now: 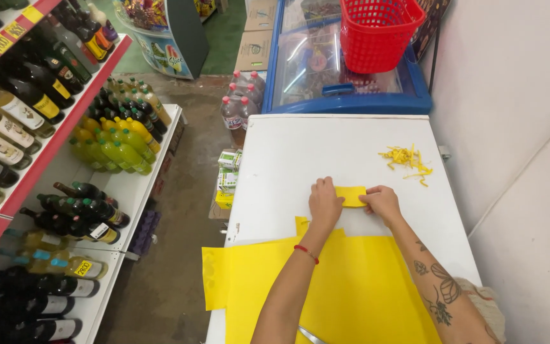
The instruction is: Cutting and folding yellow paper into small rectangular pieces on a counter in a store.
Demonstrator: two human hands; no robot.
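White freezer lid (pixel 288 159): left hand (pixel 324 202) and right hand (pixel 382 202) pinching yellow paper strip (pixel 351 195); red basket (pixel 377 35) beyond.

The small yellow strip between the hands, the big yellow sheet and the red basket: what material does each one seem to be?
Yellow strip: probably paper, matte, flat, pressed by the left hand and right hand.
Big yellow sheet: likely the same paper or thin card; matte, with cut edges.
Red basket: apparently moulded plastic, slightly glossy, with a lattice wall.
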